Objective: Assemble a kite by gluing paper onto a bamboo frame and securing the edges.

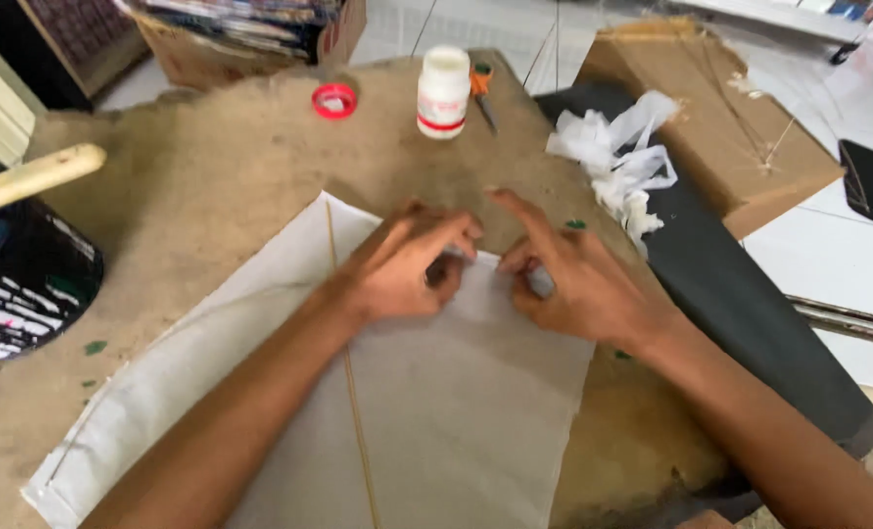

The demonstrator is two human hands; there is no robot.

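Plain white paper (pixel 436 411) lies flat on the brown burlap (pixel 211 186), with a thin bamboo stick (pixel 350 392) running down it. Both the left hand (pixel 402 269) and right hand (pixel 568 279) pinch its top edge, fingertips almost touching.

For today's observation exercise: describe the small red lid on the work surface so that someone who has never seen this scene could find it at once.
Start at the brown burlap-covered work surface and look to its far edge, beyond both hands. There stands a white bottle with a red band; just to the left of it lies the red lid, flat on the burlap. It is the only small red ring-shaped thing there, unlike the orange-handled scissors behind the bottle.
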